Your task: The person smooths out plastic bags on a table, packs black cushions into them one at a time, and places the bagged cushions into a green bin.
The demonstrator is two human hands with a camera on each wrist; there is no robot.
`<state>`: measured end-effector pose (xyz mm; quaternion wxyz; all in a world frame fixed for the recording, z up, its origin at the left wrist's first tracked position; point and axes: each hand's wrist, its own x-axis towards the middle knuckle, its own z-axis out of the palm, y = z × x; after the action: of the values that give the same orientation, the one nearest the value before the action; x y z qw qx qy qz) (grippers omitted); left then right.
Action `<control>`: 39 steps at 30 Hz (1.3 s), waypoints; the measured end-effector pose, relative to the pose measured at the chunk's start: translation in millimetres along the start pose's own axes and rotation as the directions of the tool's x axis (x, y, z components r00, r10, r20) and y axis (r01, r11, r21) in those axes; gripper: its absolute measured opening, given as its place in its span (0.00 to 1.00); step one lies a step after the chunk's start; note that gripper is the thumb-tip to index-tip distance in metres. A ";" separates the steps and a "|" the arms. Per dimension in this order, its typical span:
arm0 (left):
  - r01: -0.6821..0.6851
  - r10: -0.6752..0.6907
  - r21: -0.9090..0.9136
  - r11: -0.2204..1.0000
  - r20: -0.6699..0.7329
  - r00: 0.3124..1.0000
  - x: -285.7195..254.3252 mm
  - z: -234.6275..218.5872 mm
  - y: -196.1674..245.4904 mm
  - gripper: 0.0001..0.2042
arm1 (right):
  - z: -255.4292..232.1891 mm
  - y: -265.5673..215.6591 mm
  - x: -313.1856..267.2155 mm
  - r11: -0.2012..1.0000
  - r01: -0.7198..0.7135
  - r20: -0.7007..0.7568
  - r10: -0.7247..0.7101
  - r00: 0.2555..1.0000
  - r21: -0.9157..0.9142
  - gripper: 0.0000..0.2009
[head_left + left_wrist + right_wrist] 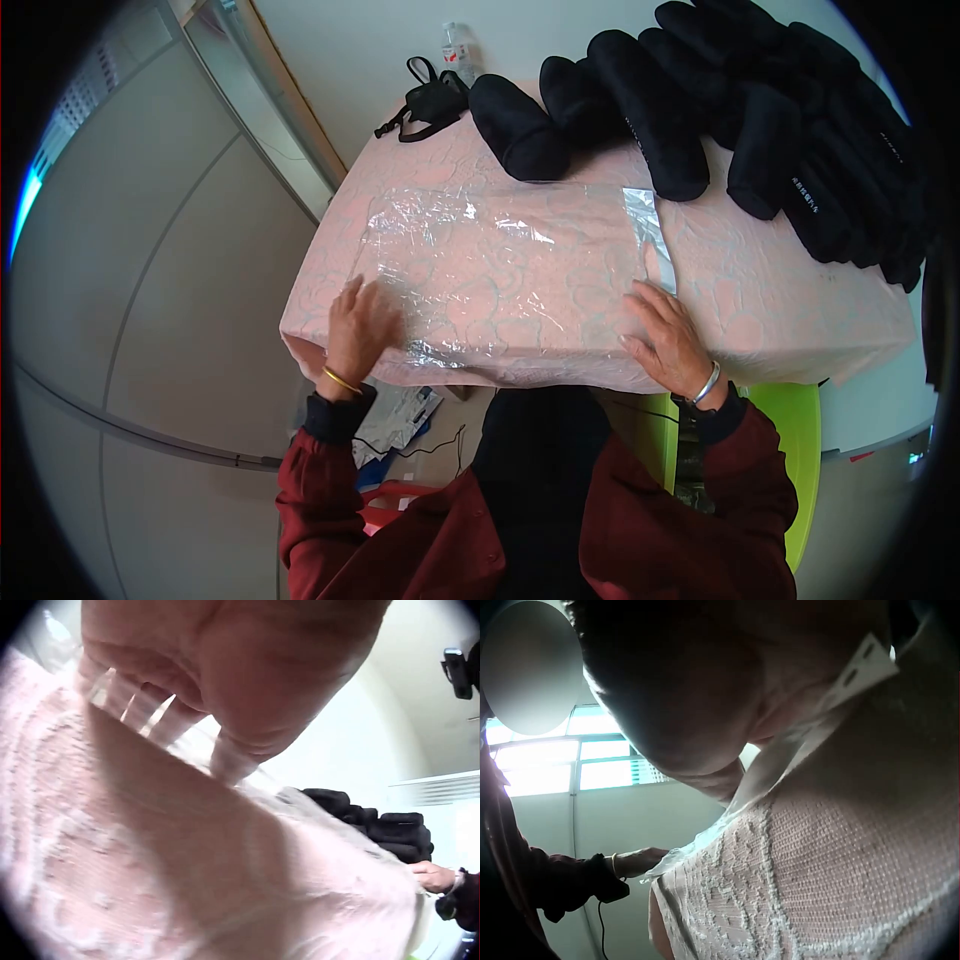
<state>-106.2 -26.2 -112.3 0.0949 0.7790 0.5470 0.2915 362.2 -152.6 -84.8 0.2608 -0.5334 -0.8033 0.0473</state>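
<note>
A clear plastic bag (560, 270) lies flat and crinkled on the pink patterned tablecloth (770, 290). Along its right end runs a silvery white strip (642, 208). My left hand (362, 325), somewhat blurred, is at the bag's near left corner, its fingers pointing forward and spread in the left wrist view. At the near right corner, my right hand (672, 338) rests with extended fingers by the lower end of the strip. In the right wrist view, a white slotted edge (859, 671) of the bag shows beside the right hand, whose fingertips are mostly hidden.
Many black cylindrical cushions (650, 110) are heaped across the back right of the table. A black strapped pouch (435, 103) and a plastic bottle (457, 50) stand at the back left. Below the front edge are a green bin (800, 430) and silvery packaging (400, 420).
</note>
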 end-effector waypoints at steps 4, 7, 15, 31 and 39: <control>-0.349 0.350 0.012 0.937 -0.041 0.936 6.0 8.0 99.1 0.30 | 8.1 -4.4 11.2 1.000 0.023 -0.003 -0.023 1.000 -0.008 0.29; -0.447 0.448 -0.034 0.894 0.087 0.890 13.4 38.4 126.9 0.33 | 16.5 -9.8 16.0 0.998 0.046 0.018 -0.045 0.999 -0.053 0.29; -0.565 0.532 0.082 0.821 0.250 0.809 17.5 60.6 122.9 0.45 | 7.5 -14.6 11.0 0.993 0.036 0.096 -0.025 0.995 -0.111 0.32; -0.320 0.275 0.369 0.873 0.169 0.946 -10.5 27.2 68.4 0.55 | 14.6 -17.3 7.7 0.990 0.032 0.022 -0.029 0.999 -0.138 0.33; -0.261 0.214 0.367 0.893 0.164 0.963 -22.4 14.3 61.9 0.53 | 16.2 -21.6 3.8 0.989 0.019 0.013 -0.017 1.000 -0.149 0.36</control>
<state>-54.1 -67.8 -102.9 -0.0641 0.8593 0.4875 0.1408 335.5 -155.2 -89.6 0.2159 -0.5440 -0.8108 -0.0122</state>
